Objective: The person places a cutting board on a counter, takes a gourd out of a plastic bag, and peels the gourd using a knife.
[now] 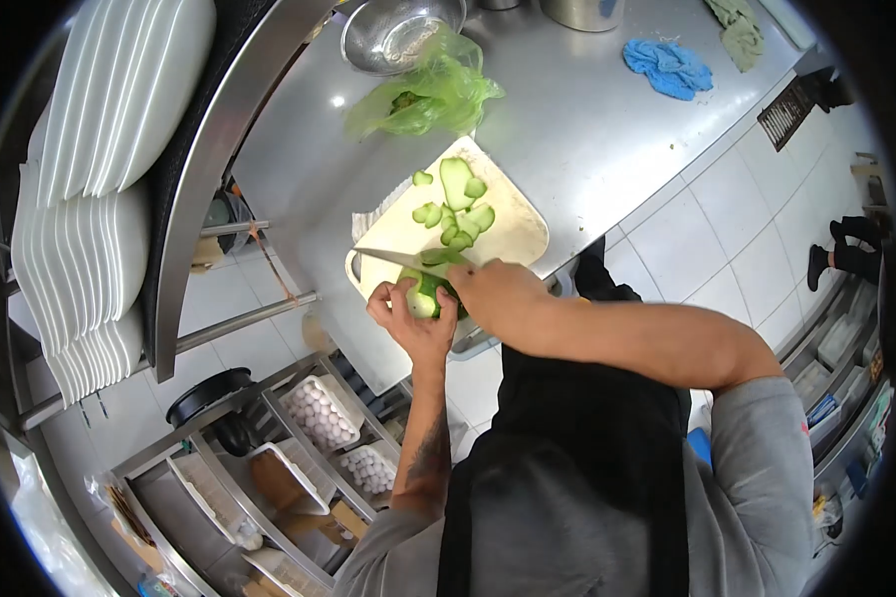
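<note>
Between the left hand's (420, 336) fingers and thumb: green-skinned, pale-fleshed cut vegetable (423, 297), grasped over the near edge of the cream rectangular cutting board (516, 214). Right hand (503, 297) clenched round the handle, mostly hidden, of a long steel-bladed knife (393, 257), blade pointing left, just beyond the vegetable. Pale green slices (458, 207) lie scattered on the board. Beyond: crumpled translucent green plastic bag (438, 90), then round silver metal bowl (366, 50). Bunched blue cloth (667, 68) well apart, right, on the stainless-steel counter (577, 139).
</note>
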